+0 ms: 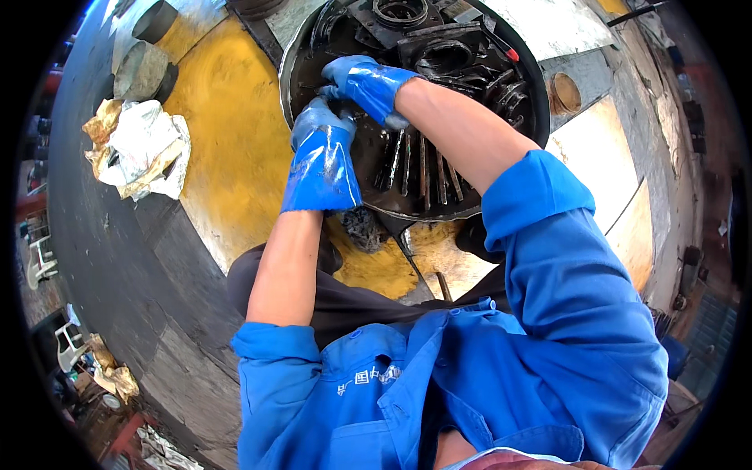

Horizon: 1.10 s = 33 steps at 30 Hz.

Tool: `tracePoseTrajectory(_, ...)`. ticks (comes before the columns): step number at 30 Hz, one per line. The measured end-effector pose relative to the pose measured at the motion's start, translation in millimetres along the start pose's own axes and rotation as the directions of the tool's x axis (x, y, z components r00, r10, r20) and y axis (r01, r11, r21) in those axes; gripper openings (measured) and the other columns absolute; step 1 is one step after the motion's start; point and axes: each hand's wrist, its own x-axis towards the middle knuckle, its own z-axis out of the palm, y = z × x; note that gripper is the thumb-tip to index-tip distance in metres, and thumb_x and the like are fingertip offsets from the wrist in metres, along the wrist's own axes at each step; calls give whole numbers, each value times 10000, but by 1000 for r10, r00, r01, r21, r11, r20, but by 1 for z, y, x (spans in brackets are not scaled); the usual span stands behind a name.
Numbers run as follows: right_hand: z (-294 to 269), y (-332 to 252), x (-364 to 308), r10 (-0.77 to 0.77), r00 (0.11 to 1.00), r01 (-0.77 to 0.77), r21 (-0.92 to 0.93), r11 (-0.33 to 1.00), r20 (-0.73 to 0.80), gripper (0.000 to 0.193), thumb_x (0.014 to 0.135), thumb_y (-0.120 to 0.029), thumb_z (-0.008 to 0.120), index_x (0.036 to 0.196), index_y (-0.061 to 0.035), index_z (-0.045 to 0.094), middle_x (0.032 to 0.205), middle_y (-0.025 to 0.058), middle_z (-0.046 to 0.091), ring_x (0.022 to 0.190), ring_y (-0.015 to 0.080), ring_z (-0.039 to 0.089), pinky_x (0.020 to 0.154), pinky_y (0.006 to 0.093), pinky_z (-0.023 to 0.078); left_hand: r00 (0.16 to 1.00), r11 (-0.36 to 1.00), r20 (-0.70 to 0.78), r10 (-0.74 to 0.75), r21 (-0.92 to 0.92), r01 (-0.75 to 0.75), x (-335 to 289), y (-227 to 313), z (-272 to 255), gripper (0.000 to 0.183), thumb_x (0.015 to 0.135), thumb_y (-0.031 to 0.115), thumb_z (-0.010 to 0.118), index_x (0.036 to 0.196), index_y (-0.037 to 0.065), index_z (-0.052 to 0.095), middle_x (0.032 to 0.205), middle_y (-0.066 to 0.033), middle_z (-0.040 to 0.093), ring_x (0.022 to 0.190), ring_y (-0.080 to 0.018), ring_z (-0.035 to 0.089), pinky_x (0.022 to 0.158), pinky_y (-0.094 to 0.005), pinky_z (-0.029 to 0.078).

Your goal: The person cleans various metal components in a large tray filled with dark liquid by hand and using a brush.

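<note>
Both my hands wear blue rubber gloves and are close together over the left side of a large round pan (285, 86) of oily black metal parts. My left hand (319, 124) has its fingers curled in near the pan's left rim. Just above it, my right hand (354, 77) is bent inward, fingers closed. Whatever they grip between them is hidden by the gloves. Several thin oily rods (424, 168) lean in the near part of the pan. A black ring (400, 11) and a block with a round bore (443, 56) lie at its far side.
A crumpled white rag (149, 149) lies on the floor at left, near a metal can (140, 70). Another can (565, 92) stands right of the pan. A dark fuzzy clump (363, 228) sits below the pan's near rim. A red-tipped tool (511, 55) rests among the parts.
</note>
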Motion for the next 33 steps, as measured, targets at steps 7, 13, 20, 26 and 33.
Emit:
tracePoseTrajectory(7, -6, -4, 13, -111, 994, 110, 62, 992, 13, 533, 918, -518, 716, 1255, -105, 709, 1176, 179, 733, 1106, 394, 690, 927, 475, 563, 988, 992, -152, -30, -124, 11, 15, -15, 11, 499, 892, 358, 750, 1293, 70, 680, 1194, -253, 728, 1132, -411, 699, 989, -466, 548)
tracePoseTrajectory(13, 17, 10, 3, -89, 994, 97, 131, 987, -70, 593, 918, -553, 698, 1290, -91, 697, 1249, 195, 711, 1176, 391, 667, 997, 467, 533, 1000, 998, -10, -24, 61, 25, 17, -8, 7, 494, 897, 424, 729, 1220, 50, 714, 1217, -247, 717, 1184, -392, 678, 1019, -481, 530)
tracePoseTrajectory(20, 2, 26, -40, -148, 983, 165, 177, 970, -105, 647, 914, -552, 702, 1327, -56, 656, 1254, 213, 703, 1176, 399, 665, 999, 459, 530, 962, 926, 273, 14, 359, -115, -17, 9, 1, 500, 890, 492, 708, 1203, 103, 734, 1277, -222, 694, 1196, -402, 662, 1030, -496, 521)
tracePoseTrajectory(26, -9, 47, -140, -154, 934, 201, 116, 973, -322, 439, 966, -438, 644, 1234, -96, 706, 1151, 184, 729, 1070, 384, 693, 937, 486, 554, 852, 959, 489, 187, 98, -267, -20, -1, 28, 679, 897, 556, 691, 1231, -35, 698, 1276, -301, 668, 1213, -447, 632, 1029, -482, 502)
tracePoseTrajectory(33, -58, 131, -240, -8, 783, -76, -109, 991, -622, 398, 958, -357, 690, 1218, -56, 710, 1198, 166, 735, 1116, 350, 697, 994, 438, 553, 907, 914, 403, 119, 313, -259, -33, 26, 24, 650, 910, 610, 661, 1160, 13, 729, 1238, -261, 693, 1213, -439, 631, 1043, -486, 507)
